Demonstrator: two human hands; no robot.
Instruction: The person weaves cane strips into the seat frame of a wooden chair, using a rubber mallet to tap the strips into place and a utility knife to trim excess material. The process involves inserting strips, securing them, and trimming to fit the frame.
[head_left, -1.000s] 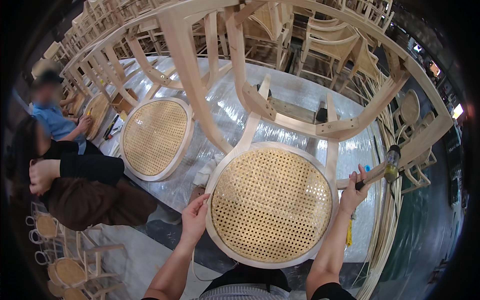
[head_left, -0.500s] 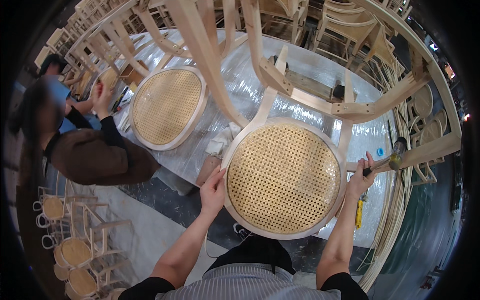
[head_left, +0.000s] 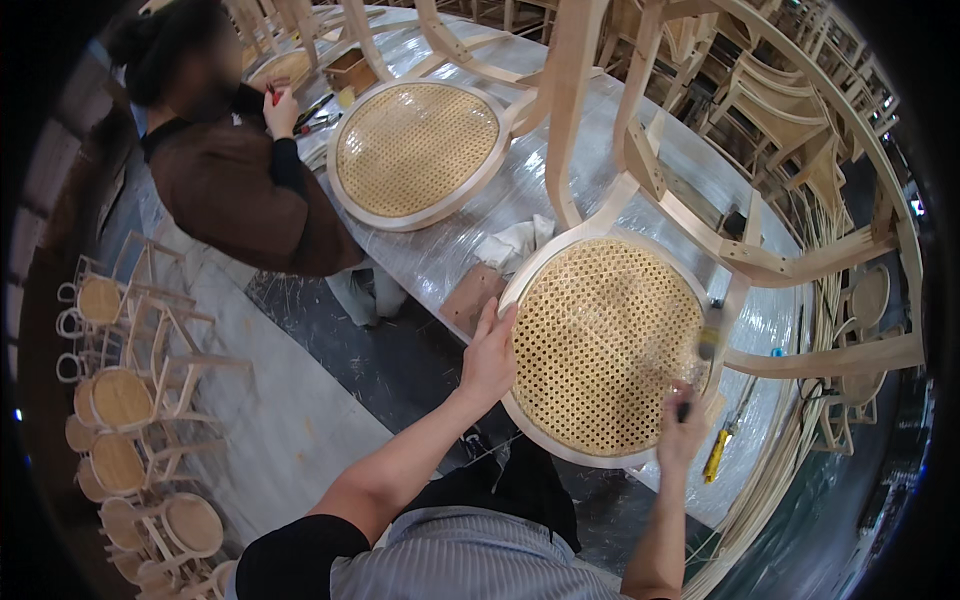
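Observation:
In front of me lies a wooden chair frame with a round woven-cane panel (head_left: 600, 370) in a pale wooden rim. My left hand (head_left: 490, 350) is closed on the rim's left side, thumb along its upper face. My right hand (head_left: 683, 430), somewhat blurred, grips the black handle of a small mallet (head_left: 710, 335) over the panel's lower right edge. The mallet's head is smeared by motion, near the right rim; whether it touches cannot be told. Beside the left rim are a white cloth (head_left: 515, 243) and a brownish block (head_left: 473, 298).
Curved chair legs (head_left: 572, 110) rise over the plastic-covered table (head_left: 420, 255). Another cane-panelled chair (head_left: 415, 150) lies to the left, beside a co-worker (head_left: 240, 190). A yellow-handled tool (head_left: 716, 455) and long cane strips (head_left: 765, 490) are on the right. Chairs (head_left: 120, 400) stand on the floor at left.
My view has turned, so the co-worker and the chairs appear shifted. My right hand has swung the mallet from beyond the right rim to over the panel's edge. My left hand stays on the rim.

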